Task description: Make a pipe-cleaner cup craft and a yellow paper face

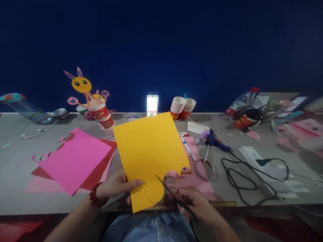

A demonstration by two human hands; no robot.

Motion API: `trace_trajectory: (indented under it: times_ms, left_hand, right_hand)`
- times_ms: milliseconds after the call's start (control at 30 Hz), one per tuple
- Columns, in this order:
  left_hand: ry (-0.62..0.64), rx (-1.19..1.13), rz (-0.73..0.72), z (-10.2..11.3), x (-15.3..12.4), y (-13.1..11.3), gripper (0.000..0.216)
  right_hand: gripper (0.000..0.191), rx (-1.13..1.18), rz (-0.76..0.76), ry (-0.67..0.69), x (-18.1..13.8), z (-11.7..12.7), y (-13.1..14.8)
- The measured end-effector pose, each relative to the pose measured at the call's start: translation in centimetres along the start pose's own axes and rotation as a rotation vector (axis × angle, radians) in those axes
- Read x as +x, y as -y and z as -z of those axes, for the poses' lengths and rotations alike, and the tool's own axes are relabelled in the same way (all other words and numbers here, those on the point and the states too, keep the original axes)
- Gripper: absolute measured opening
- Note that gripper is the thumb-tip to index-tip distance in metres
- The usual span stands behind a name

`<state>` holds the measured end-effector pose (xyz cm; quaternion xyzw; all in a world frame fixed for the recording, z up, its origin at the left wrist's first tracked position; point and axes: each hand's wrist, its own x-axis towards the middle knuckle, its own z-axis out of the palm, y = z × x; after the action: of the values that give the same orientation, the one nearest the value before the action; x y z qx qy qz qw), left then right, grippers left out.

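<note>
Yellow sheet point(151, 144): I see it held at the middle of the table's point(15, 181) near edge.
Left hand point(114, 185): pinched closed on the sheet's left margin, thumb on top.
Right hand point(191, 201): curled around the scissors point(174, 195); I can't tell how far the blades part.
Circle point(154, 191): blades lie by its upper-right outline; I'd worry that the sheet, gripped on one side only, flexes and sends a cut inside the line.
Thumb risk: it sits near the outline, so a careless blade could nick it.
</note>
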<state>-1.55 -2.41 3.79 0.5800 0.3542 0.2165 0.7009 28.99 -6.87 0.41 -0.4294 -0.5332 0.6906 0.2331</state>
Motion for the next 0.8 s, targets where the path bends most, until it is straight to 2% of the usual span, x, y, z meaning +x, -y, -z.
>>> trace_trajectory:
  times_ms: [300, 500, 567, 733, 800]
  left_hand:
    - [0.061, -0.022, 0.012, 0.4, 0.4, -0.5, 0.041]
    - [0.086, 0.009, 0.021, 0.8, 0.6, -1.0, 0.043]
    - [0.023, 0.024, -0.003, 0.7, 0.7, -1.0, 0.043]
    - [-0.373, 0.046, -0.198, -0.6, 1.2, -0.9, 0.046]
    - [-0.430, 0.052, -0.213, -1.0, 1.2, -0.9, 0.045]
  right_hand:
    - [0.050, 0.018, 0.015, -0.004, 0.0, 0.1, -0.2]
    - [0.045, -0.028, 0.018, 0.002, 0.0, 0.4, -0.5]
    - [0.045, -0.070, 0.038, -0.021, 0.0, 0.4, -0.3]
    - [0.041, -0.144, 0.075, -0.114, -0.2, 0.1, -0.2]
    - [0.034, -0.073, 0.042, -0.098, -0.1, -0.1, -0.4]
